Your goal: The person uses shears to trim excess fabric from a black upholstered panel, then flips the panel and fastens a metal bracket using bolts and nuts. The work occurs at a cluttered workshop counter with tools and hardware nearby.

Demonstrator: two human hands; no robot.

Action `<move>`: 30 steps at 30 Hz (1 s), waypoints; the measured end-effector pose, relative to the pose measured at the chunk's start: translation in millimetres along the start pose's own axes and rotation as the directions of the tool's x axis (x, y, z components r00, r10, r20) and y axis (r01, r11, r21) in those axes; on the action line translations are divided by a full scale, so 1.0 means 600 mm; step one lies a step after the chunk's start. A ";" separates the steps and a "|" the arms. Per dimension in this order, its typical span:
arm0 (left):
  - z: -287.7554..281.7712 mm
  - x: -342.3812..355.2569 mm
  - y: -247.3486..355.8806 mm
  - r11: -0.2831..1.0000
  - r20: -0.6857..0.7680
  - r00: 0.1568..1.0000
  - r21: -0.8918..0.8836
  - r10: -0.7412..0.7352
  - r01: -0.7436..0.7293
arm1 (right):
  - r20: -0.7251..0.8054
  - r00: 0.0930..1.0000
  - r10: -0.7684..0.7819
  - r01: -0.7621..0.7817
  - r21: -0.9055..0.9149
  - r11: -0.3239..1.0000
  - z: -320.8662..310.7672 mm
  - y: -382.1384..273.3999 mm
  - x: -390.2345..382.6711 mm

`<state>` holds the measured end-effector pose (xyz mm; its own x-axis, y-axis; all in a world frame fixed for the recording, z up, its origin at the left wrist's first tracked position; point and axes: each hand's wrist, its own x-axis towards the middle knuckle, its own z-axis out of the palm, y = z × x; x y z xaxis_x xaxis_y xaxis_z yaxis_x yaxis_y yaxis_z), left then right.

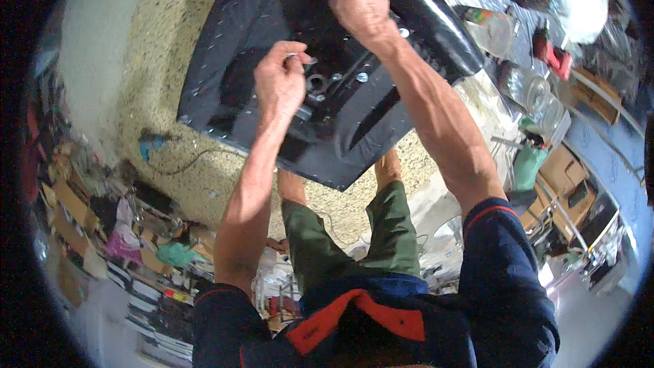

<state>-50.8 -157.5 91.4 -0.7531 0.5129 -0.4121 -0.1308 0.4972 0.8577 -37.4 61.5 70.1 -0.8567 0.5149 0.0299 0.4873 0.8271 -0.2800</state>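
A black plastic sheet (225, 88) lies in front of me, with one long side rolled up. My left hand (278, 78) is above its left part, thumb and forefinger pinched on a small shiny metal piece (310, 60) whose kind I cannot make out. Farther away and to the right, my right hand (361, 3) is closed, knuckles up, over the sheet; whatever its fingers hold is hidden. Between the hands lie a metal ring (315, 83), a round shiny metal part (362, 77) and several other small metal pieces.
A speckled floor (163, 61) surrounds the sheet. Clear plastic containers (524, 85), a red tool-like object (553, 58), a green bottle-like object (530, 167) and cardboard boxes (565, 184) crowd the right side. A blue object (151, 146) with a cable lies at left, near mixed clutter.
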 end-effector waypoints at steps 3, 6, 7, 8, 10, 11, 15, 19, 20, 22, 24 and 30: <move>0.031 0.048 0.046 0.970 0.084 0.983 -0.169 -0.163 0.175 | 0.020 0.999 0.047 -0.048 0.049 0.998 -0.009 0.020 0.011; 0.047 0.108 0.050 0.987 -0.099 0.986 0.103 0.136 -0.125 | -0.015 0.994 0.111 -0.106 0.214 0.971 -0.066 -0.004 -0.021; 0.059 0.124 0.058 0.935 -0.140 0.949 0.262 0.281 -0.239 | -0.042 0.991 0.125 -0.110 0.269 0.957 -0.096 0.001 -0.044; 0.082 0.135 0.081 0.943 -0.152 0.958 0.268 0.242 -0.196 | -0.057 0.980 0.191 -0.164 0.311 0.936 -0.126 0.019 -0.075; 0.114 0.164 0.101 0.919 -0.183 0.953 0.357 0.243 -0.166 | -0.100 0.951 0.293 -0.236 0.379 0.895 -0.173 0.074 -0.151; 0.133 0.181 0.095 0.896 -0.189 0.942 0.406 0.277 -0.182 | -0.130 0.932 0.337 -0.264 0.391 0.882 -0.195 0.118 -0.194; 0.160 0.191 0.081 0.874 -0.250 0.919 0.458 0.304 -0.165 | -0.239 0.721 0.650 -0.572 0.323 0.754 -0.325 0.302 -0.346; 0.164 0.203 0.056 0.708 -0.098 0.810 0.553 0.579 -0.439 | -0.502 0.557 0.662 -0.741 0.059 0.669 -0.429 0.554 -0.497; 0.170 0.205 0.053 0.692 -0.094 0.777 0.529 0.623 -0.491 | -0.459 0.521 0.719 -0.806 0.013 0.592 -0.449 0.617 -0.531; 0.182 0.205 0.036 0.907 -0.189 0.899 0.235 0.396 -0.350 | -0.424 0.440 0.791 -0.860 0.055 0.507 -0.470 0.703 -0.570; 0.157 0.236 0.003 0.826 -0.237 0.843 0.442 0.484 -0.350 | -0.392 0.451 0.802 -0.873 -0.008 0.488 -0.475 0.785 -0.589; 0.195 0.175 0.052 0.826 -0.283 0.843 0.487 0.458 -0.285 | -0.049 0.674 0.737 -0.735 -0.146 0.663 -0.443 0.907 -0.580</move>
<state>-58.4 -6.2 39.1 -0.8770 0.4619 0.1323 0.4205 0.6048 0.6763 570.7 392.3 162.1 -0.2104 0.9677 -0.1391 0.9769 0.2027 -0.0677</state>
